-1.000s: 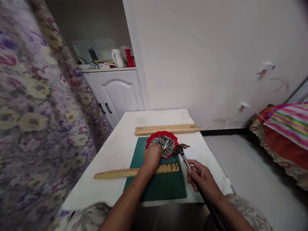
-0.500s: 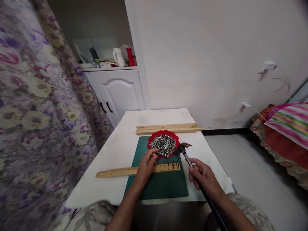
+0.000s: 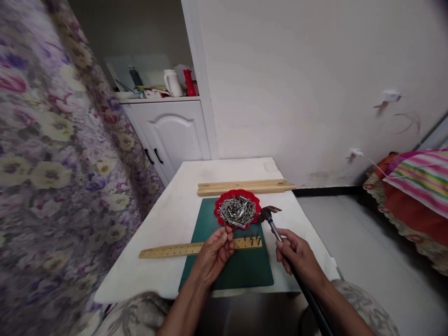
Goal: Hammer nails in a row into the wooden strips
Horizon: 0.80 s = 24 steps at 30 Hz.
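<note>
My left hand (image 3: 217, 252) is closed in a pinch on a nail (image 3: 226, 227), just in front of a red scalloped dish (image 3: 217, 220) heaped with loose nails (image 3: 238, 211). Beneath that hand, which hides part of it, lies a wooden strip (image 3: 168, 251) with rows of holes. Several nails (image 3: 252, 240) stand upright in the strip's right end. My right hand (image 3: 296, 256) grips a claw hammer (image 3: 276, 229) by its shaft, its head raised to the right of the dish. A green mat (image 3: 241, 275) lies under the strip and dish.
Wooden bars (image 3: 245, 186) lie across the white table (image 3: 168, 205) behind the dish. A floral curtain (image 3: 70, 163) hangs at the left. Behind the table are a white cabinet (image 3: 175, 130) and a wall. A bed with striped cloth (image 3: 420, 172) is at the right.
My left hand has drawn back from the dish toward me and turned over, with a nail now between its fingertips. My right hand and the hammer have barely moved.
</note>
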Tool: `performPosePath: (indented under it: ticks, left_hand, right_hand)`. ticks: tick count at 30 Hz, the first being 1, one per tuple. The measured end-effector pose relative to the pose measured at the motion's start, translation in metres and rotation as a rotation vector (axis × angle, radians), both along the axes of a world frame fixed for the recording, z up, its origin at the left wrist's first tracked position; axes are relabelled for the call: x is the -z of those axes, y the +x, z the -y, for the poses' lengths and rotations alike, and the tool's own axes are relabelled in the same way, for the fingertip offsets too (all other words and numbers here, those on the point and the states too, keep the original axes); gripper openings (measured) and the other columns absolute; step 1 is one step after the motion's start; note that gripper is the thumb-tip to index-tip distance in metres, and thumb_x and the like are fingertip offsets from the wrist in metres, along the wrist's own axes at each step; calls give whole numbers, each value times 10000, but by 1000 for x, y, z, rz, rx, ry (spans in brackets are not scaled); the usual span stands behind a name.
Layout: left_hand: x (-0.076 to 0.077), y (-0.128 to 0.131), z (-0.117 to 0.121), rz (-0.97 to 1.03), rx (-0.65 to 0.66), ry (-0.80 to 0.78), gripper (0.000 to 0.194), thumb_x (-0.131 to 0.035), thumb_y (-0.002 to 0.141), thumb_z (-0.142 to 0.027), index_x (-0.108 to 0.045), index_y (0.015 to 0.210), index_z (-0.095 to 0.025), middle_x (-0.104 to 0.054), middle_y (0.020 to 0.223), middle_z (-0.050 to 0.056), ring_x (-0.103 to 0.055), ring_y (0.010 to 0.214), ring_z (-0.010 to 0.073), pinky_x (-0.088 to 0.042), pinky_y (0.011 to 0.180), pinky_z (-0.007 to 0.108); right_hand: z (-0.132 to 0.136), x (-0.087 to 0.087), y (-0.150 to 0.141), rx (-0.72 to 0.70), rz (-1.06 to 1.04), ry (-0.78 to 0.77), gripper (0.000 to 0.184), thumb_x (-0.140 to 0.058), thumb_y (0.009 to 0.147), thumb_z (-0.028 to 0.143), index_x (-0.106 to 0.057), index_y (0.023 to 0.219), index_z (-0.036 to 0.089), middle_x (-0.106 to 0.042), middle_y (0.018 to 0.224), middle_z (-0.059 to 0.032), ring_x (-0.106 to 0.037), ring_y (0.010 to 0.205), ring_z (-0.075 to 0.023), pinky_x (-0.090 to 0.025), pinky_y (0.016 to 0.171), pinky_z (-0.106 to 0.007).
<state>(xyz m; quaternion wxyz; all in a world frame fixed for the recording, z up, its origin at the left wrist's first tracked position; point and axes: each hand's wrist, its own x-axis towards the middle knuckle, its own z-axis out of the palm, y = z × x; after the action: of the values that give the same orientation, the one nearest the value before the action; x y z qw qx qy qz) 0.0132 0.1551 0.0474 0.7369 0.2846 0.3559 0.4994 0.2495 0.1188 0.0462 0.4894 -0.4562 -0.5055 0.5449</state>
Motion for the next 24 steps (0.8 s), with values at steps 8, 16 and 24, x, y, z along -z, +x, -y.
performPosePath:
  ticks: [8,16,24]
  left_hand:
    - [6,3,1,-763,-17,348,214,-639,724,-337,-623,813,-143,-593,659,-17,-537,631,116,-397,597,200]
    - [6,15,3,-932,3,475,241,-541,785,-388,-606,759,-158,-593,667,-10,-508,619,123,-376,602,206]
    - [20,20,3,-1032,-50,509,204,-545,771,-348,-645,826,-178,-637,705,-1,-555,669,153,-388,617,217]
  right_hand:
    - [0,-2,0,6,11,-5,437,-560,822,447,-524,1143,153,-572,547,51,-400,314,-73,-304,336,-189]
    - [0,-2,0,-4,13,-5,445,-558,818,468,-524,1129,152,-569,550,54,-399,314,-72,-308,336,-189]
    - [0,0,0,-4,24,-2,445,-561,820,457,-534,1144,154,-570,547,56,-405,313,-74,-311,352,-193]
